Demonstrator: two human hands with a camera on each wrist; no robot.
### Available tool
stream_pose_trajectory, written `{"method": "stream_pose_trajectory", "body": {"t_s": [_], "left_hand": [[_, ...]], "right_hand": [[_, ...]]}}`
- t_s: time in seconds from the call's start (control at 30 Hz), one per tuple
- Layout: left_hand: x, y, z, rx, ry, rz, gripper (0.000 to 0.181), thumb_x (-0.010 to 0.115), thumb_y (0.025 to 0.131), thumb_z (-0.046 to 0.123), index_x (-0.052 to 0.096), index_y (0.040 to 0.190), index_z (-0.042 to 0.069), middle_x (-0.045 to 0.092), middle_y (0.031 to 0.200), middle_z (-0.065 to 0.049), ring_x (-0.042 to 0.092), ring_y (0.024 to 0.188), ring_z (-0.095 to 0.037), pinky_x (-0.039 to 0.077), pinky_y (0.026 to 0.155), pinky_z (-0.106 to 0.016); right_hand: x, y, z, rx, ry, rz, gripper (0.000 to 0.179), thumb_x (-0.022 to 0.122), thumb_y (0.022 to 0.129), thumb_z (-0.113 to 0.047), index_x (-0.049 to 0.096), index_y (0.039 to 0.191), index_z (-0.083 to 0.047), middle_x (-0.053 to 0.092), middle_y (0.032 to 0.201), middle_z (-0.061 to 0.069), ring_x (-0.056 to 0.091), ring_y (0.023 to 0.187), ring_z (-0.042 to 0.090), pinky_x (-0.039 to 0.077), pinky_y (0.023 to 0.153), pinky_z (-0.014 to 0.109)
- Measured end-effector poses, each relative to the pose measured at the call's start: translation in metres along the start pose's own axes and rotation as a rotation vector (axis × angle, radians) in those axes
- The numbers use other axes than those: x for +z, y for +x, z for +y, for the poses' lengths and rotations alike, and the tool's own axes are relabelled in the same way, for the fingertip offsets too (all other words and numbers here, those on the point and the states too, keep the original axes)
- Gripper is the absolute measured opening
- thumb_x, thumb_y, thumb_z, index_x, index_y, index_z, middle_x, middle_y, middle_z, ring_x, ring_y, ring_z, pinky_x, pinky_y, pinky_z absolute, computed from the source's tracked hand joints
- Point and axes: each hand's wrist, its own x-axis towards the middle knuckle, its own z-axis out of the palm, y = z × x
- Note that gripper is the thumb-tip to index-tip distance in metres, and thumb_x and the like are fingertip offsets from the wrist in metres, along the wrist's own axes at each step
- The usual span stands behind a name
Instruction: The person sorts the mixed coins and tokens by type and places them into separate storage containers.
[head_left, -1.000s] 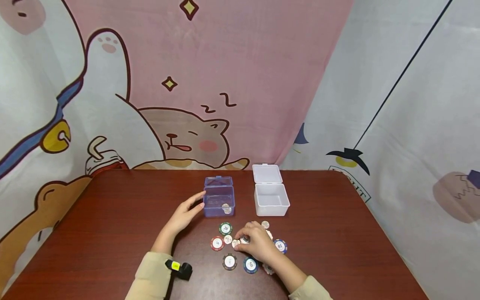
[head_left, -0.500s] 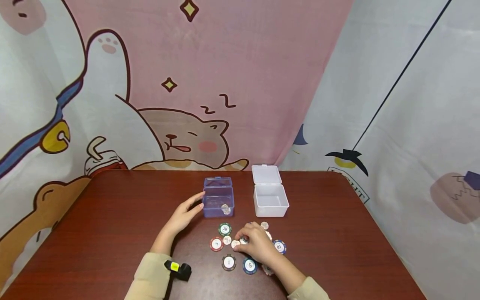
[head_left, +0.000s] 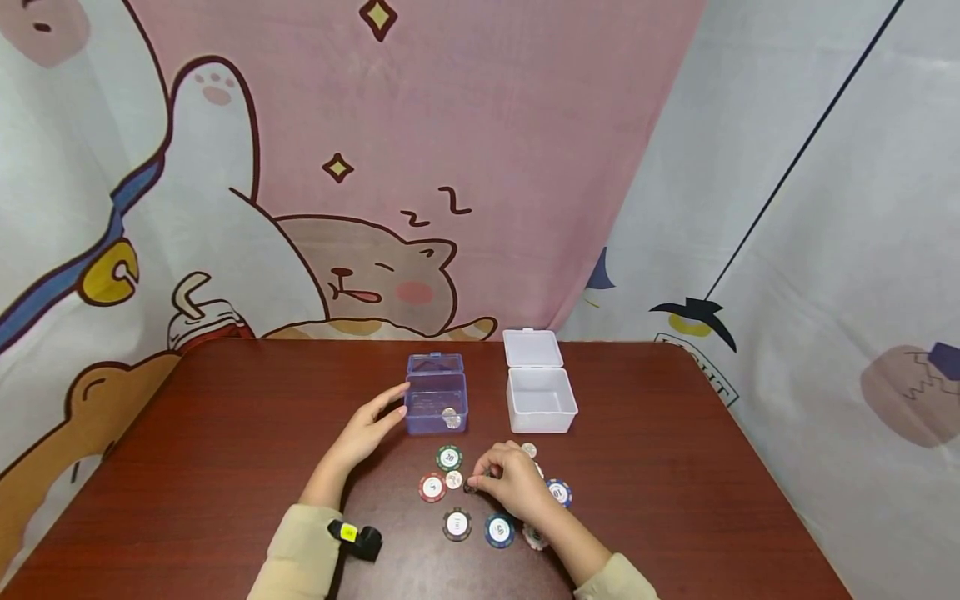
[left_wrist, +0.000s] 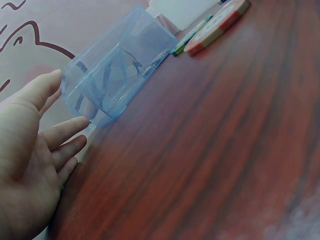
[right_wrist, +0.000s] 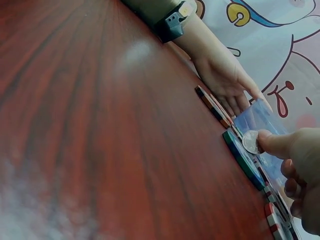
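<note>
My left hand (head_left: 367,432) rests its fingertips and thumb against the left side of a translucent blue plastic box (head_left: 418,425), fingers mostly straight. Two or so silver coins (head_left: 452,418) lie inside that box. Over the poker chips, my right hand (head_left: 519,485) pinches a silver coin (right_wrist: 250,142) between thumb and fingers, tilted on edge in the right wrist view. Near it lie another silver coin (head_left: 453,479), a red chip (head_left: 432,487) and a green chip (head_left: 449,457). My right hand covers part of the chip group.
Beside the blue box stands an open white plastic box (head_left: 543,422), lid (head_left: 533,348) tipped back. Closer in lie a black chip (head_left: 457,524) and a blue chip (head_left: 498,530). Right of my hand are another blue chip (head_left: 558,492) and a coin (head_left: 528,450).
The coin under my right fingertips, flat on the table before, is now tilted up in their pinch. My left hand stays at the blue box.
</note>
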Motion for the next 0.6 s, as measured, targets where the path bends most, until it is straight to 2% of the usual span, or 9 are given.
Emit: {"method": "stream_pose_trajectory", "body": {"t_s": [0.1, 0.33, 0.47, 0.6], "left_hand": [[0.0, 0.0, 0.0, 0.003, 0.004, 0.007, 0.045, 0.054, 0.097, 0.007, 0.044, 0.139, -0.006, 0.046, 0.136, -0.029, 0.037, 0.13, -0.042, 0.025, 0.105, -0.058], [0.003, 0.006, -0.033, 0.005, 0.006, 0.043, 0.045, 0.056, 0.098, 0.015, 0.047, 0.14, 0.004, 0.048, 0.137, -0.023, 0.037, 0.131, -0.038, 0.023, 0.105, -0.058], [0.003, 0.007, -0.038, 0.004, -0.003, 0.045, 0.045, 0.058, 0.097, 0.019, 0.049, 0.14, 0.008, 0.05, 0.137, -0.019, 0.039, 0.131, -0.034, 0.024, 0.106, -0.055], [0.003, 0.008, -0.038, 0.014, -0.021, 0.042, 0.045, 0.058, 0.096, 0.019, 0.05, 0.139, 0.008, 0.05, 0.136, -0.02, 0.039, 0.13, -0.034, 0.024, 0.106, -0.056]], "right_hand": [[0.001, 0.001, 0.001, -0.001, 0.021, 0.005, 0.019, 0.082, 0.074, -0.02, 0.065, 0.067, -0.024, 0.041, 0.062, -0.011, 0.038, 0.066, 0.005, 0.034, 0.057, 0.022], [0.001, 0.006, -0.001, 0.071, 0.103, -0.006, 0.019, 0.08, 0.077, -0.017, 0.063, 0.068, -0.02, 0.042, 0.065, -0.011, 0.042, 0.07, 0.009, 0.035, 0.061, 0.024], [0.001, 0.009, -0.001, 0.085, 0.135, 0.007, 0.019, 0.079, 0.078, -0.016, 0.063, 0.069, -0.019, 0.042, 0.066, -0.01, 0.042, 0.07, 0.009, 0.035, 0.061, 0.023], [0.001, 0.013, -0.002, 0.065, 0.159, 0.032, 0.019, 0.079, 0.078, -0.014, 0.063, 0.069, -0.018, 0.041, 0.065, -0.01, 0.042, 0.067, 0.008, 0.035, 0.059, 0.023]]}}
